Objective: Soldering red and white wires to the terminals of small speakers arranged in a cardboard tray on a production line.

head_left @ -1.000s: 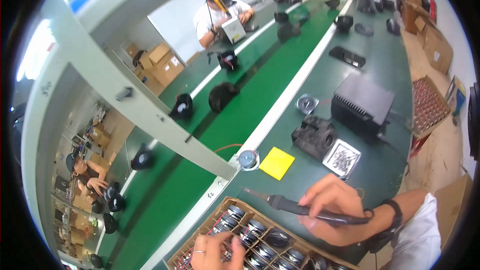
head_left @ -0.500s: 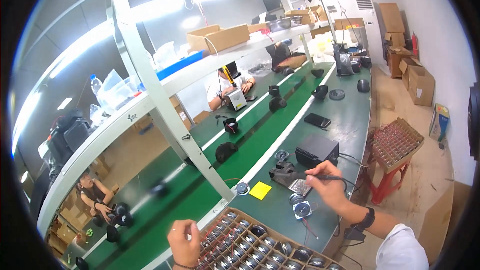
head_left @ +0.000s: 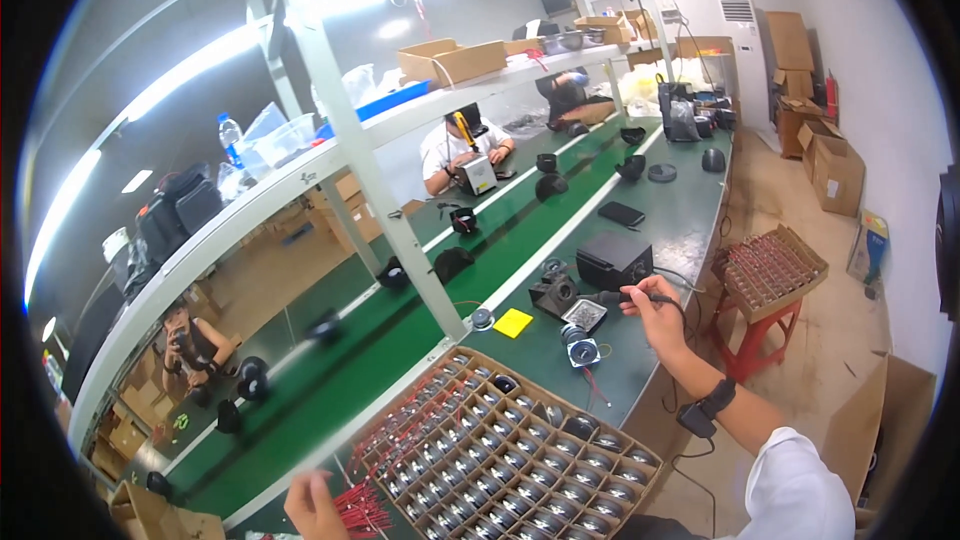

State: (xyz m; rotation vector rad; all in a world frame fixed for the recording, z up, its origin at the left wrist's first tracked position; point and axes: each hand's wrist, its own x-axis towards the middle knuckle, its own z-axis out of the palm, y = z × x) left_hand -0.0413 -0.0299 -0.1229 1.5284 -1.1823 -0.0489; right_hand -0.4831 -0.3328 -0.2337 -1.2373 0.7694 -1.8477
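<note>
Head view, looking down a long green tabletop (head_left: 690, 210) on an assembly line. The right hand (head_left: 655, 308) is closed around a soldering iron (head_left: 625, 296), its tip pointing left toward a small metal stand (head_left: 584, 315) just in front of a black soldering station (head_left: 613, 258). A small round speaker (head_left: 583, 351) with red leads lies near the hand on the tabletop. The left hand (head_left: 312, 502), at the lower edge, has its fingers pinched on a bundle of red wires (head_left: 362, 510) beside a cardboard tray (head_left: 420, 395) packed with rows of round speakers. The hands are well apart. Judging from this, good work means steadying the iron hand on the tabletop and keeping its cord away from the speaker.
</note>
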